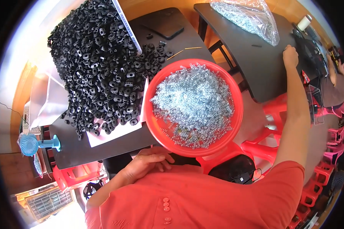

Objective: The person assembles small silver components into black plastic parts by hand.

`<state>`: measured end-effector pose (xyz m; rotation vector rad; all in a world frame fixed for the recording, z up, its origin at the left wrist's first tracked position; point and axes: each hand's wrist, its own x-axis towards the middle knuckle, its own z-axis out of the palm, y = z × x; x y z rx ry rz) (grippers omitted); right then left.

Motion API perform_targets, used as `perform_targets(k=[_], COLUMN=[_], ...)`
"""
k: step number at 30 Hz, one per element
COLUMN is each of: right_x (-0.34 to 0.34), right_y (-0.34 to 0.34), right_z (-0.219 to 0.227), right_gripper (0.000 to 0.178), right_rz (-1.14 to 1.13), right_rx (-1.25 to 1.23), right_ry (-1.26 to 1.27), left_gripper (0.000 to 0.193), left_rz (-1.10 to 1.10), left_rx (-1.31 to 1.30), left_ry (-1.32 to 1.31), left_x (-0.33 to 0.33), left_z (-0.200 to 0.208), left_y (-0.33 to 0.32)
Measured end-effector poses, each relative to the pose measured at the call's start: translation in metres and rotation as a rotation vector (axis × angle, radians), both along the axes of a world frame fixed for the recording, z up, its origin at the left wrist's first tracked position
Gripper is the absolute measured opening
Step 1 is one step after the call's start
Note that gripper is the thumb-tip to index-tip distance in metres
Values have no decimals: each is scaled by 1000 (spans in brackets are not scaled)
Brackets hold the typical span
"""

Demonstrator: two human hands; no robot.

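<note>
My left hand [149, 162] rests in front of my body by the near table edge, fingers loosely extended, with nothing in it. Right of it, a round red basin [152, 128] holds a heap of small metal springs [195, 103]. My right arm stretches out to the right-hand table, where my right hand [290, 57] is closed at its far edge; what it holds, if anything, is hidden. Dark items [307, 47] lie just beyond that hand. A large pile of small black plastic cord-lock-like pieces [99, 68] covers the left table, beside the basin.
A clear plastic bag of springs [252, 23] and a small dark strip [257, 45] lie on the right table [248, 68]. A dark flat device [164, 28] and thin yellow sticks [183, 51] sit behind the basin. Left stands a blue fan [30, 144]; red stools [260, 147] fill the floor.
</note>
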<state>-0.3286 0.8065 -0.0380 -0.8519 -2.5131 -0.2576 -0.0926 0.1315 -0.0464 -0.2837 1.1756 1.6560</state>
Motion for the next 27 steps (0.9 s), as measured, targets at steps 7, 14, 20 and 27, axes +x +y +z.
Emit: perform_targets(k=[7, 14, 20, 27], right_x=[40, 96, 130, 148], right_y=[-24, -54, -113, -124], right_z=[-2, -7, -1, -7], right_gripper=[23, 11, 6, 5], right_rz=[13, 318, 521, 589], right_rx=[-19, -31, -67, -159], right_ry=[-13, 68, 218, 272], left_gripper=[29, 16, 25, 74], left_rz=[-511, -560, -506, -211], left_rx=[-140, -94, -31, 198], left_ry=[643, 860, 464, 0], left_x=[-2, -32, -11, -11], left_z=[33, 103, 75, 28], left_y=[-21, -8, 34, 64])
